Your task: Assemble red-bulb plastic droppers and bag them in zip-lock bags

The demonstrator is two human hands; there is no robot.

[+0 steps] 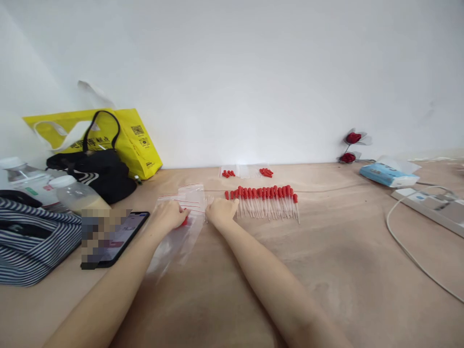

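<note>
My left hand (168,215) is over the clear zip-lock bags (192,232), its fingers closed at a red rubber bulb (184,221) that shows partly beneath them. My right hand (222,211) rests on the table just right of the bags, fingers curled down; what they hold, if anything, is hidden. Thin clear tubes (209,199) show at its left side. Right of it runs a row of droppers (266,200), with red bulbs at the far end and clear tubes pointing toward me.
Behind the row, loose red bulbs (266,172) lie on a flat clear bag (246,171) by the wall. Left stand a phone (121,239), a striped pouch (39,241), bottles (78,193) and a yellow bag (139,145). Right are tissues (387,175) and a power strip (431,208) with its cable.
</note>
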